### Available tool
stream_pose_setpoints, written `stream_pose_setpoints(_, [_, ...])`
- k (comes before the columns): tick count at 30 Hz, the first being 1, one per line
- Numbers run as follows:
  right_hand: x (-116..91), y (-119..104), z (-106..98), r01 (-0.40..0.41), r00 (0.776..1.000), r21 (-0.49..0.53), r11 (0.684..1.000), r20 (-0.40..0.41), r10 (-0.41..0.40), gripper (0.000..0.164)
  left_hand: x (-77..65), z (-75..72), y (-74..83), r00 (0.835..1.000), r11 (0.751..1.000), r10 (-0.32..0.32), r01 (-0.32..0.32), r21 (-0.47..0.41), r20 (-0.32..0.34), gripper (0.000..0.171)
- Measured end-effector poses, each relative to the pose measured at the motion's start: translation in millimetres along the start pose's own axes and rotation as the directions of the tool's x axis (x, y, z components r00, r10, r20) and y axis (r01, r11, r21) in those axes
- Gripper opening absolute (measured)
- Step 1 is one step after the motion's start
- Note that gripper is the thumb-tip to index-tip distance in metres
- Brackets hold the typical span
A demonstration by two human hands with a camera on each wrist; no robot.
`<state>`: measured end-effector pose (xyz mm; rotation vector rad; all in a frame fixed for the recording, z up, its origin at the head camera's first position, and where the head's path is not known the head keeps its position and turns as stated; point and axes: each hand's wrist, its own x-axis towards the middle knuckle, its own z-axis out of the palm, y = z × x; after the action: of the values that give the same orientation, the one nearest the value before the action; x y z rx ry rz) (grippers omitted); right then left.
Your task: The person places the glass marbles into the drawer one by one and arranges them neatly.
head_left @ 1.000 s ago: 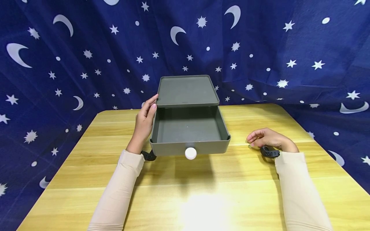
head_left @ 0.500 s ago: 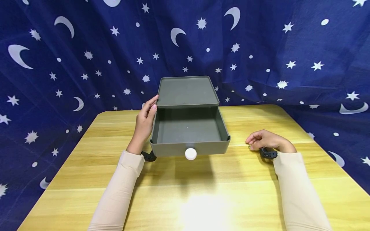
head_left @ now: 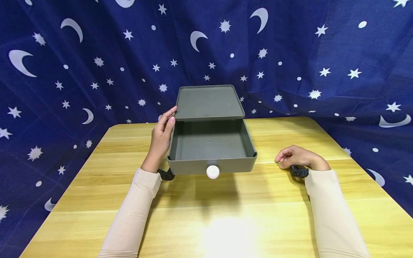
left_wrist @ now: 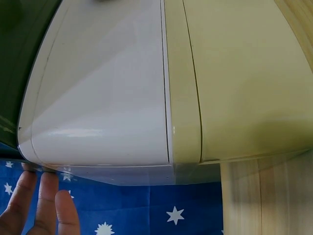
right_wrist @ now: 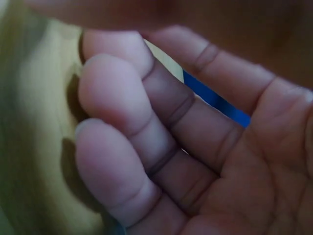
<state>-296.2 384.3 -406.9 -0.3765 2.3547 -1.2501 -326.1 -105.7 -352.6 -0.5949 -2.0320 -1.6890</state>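
Observation:
In the head view a grey desktop drawer unit [head_left: 209, 102] stands mid-table, its grey drawer [head_left: 209, 145] pulled out. On the drawer's front is a white round knob [head_left: 213, 172]. My left hand [head_left: 162, 134] rests against the unit's left side, fingers fairly straight, by the top tray's corner. To the right, my right hand [head_left: 298, 157] is low at the tabletop with its fingers curled. A tiny yellow-green thing [head_left: 278, 163] shows between its thumb and finger; its kind is too small to tell. The right wrist view shows curled fingers [right_wrist: 115, 93] but not that thing.
White [left_wrist: 102, 88] and yellow [left_wrist: 244, 83] panels make up the unit's side in the left wrist view. The wooden table [head_left: 206, 200] runs back to a dark blue curtain [head_left: 145, 53] with moons and stars. A dark band [head_left: 298, 171] sits on the right wrist.
My right hand first shifts slightly left, then its finger draws in a little at the tiny yellow-green thing. My left hand and the drawer unit stay in place.

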Motion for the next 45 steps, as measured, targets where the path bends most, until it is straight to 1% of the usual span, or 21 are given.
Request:
stream_pose_setpoints(5, [-0.2,-2.4,0.7,-0.020,1.000,-0.008,1.000,-0.012,0.019,0.030,0.2,-0.9,0.2,1.000,1.000,-0.009,0.009,0.010,-0.005,0.042])
stream_pose_setpoints(13, [1.1,-1.2,0.0,0.025,1.000,-0.029,0.999,0.000,-0.025,0.026,-0.1,-0.4,0.4,1.000,1.000,-0.011,0.011,0.010,0.003,0.043])
stream_pose_setpoints(20, [-0.5,-2.5,-0.5,0.055,0.998,-0.018,0.998,0.005,-0.055,0.022,-0.3,0.1,0.8,1.000,1.000,-0.003,0.003,0.001,0.004,0.043])
stream_pose_setpoints(24, [-1.5,-3.0,-1.0,0.080,0.997,-0.037,0.996,-0.013,-0.080,0.017,1.0,0.6,0.6,1.000,1.000,0.002,-0.002,0.000,0.004,0.043])
stream_pose_setpoints(27, [-2.0,-3.8,-1.0,0.075,0.997,-0.036,0.997,-0.031,-0.077,0.016,1.0,0.8,0.4,1.000,1.000,0.005,-0.005,0.006,0.005,0.043])
stream_pose_setpoints(31, [-2.2,-5.7,-0.9,0.066,0.997,0.000,0.998,-0.051,-0.066,0.018,0.1,0.8,0.7,1.000,1.000,0.007,-0.007,0.012,0.006,0.043])
stream_pose_setpoints(36, [-2.9,-10.2,-0.9,0.089,0.993,0.045,0.995,-0.080,-0.085,0.024,-0.9,0.2,0.4,1.000,1.000,-0.003,0.003,0.015,0.008,0.044])
stream_pose_setpoints(41, [-3.7,-15.4,-1.6,0.097,0.990,0.040,0.995,-0.108,-0.092,0.028,-1.5,-0.3,0.7,1.000,1.000,-0.012,0.012,0.018,0.008,0.044])
stream_pose_setpoints(45, [-4.3,-20.1,-1.9,0.124,0.983,0.022,0.992,-0.137,-0.120,0.024,-1.7,-0.3,1.6,1.000,1.000,-0.012,0.012,0.013,0.008,0.044])
